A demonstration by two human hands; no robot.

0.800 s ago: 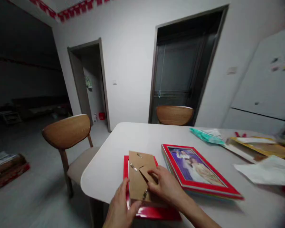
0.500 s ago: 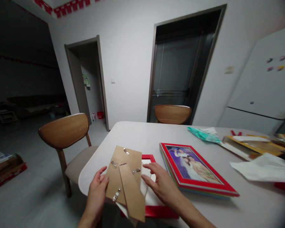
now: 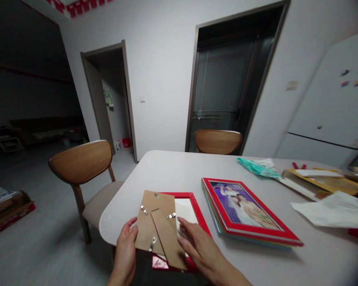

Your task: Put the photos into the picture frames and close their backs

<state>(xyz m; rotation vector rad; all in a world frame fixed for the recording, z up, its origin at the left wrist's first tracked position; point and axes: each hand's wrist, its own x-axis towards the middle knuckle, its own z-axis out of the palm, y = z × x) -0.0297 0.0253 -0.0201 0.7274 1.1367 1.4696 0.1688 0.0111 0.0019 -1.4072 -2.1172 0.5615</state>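
Note:
A brown photo frame backing board (image 3: 144, 230) with metal clips and a fold-out stand (image 3: 168, 240) is held tilted over the table's near edge. My left hand (image 3: 127, 242) grips its left edge, thumb on top. At the opposite edge, my right hand (image 3: 197, 244) has its fingers curled against the board beside the stand. Beneath the board lies a red photo frame (image 3: 198, 210), partly covered, with white paper (image 3: 186, 206) inside its border. To the right is a stack of frames, topped by a red-framed couple photo (image 3: 241, 206).
The white table (image 3: 173, 169) carries a teal plastic packet (image 3: 256, 167), a yellow envelope (image 3: 331, 180) and white paper (image 3: 334, 210) on the right. Wooden chairs stand at the left (image 3: 83, 163) and far side (image 3: 217, 142). A cardboard box (image 3: 8, 210) sits on the floor.
The backing board has moved slightly down and lies flatter over the red frame. My right hand's fingers have closed in on the board's right edge.

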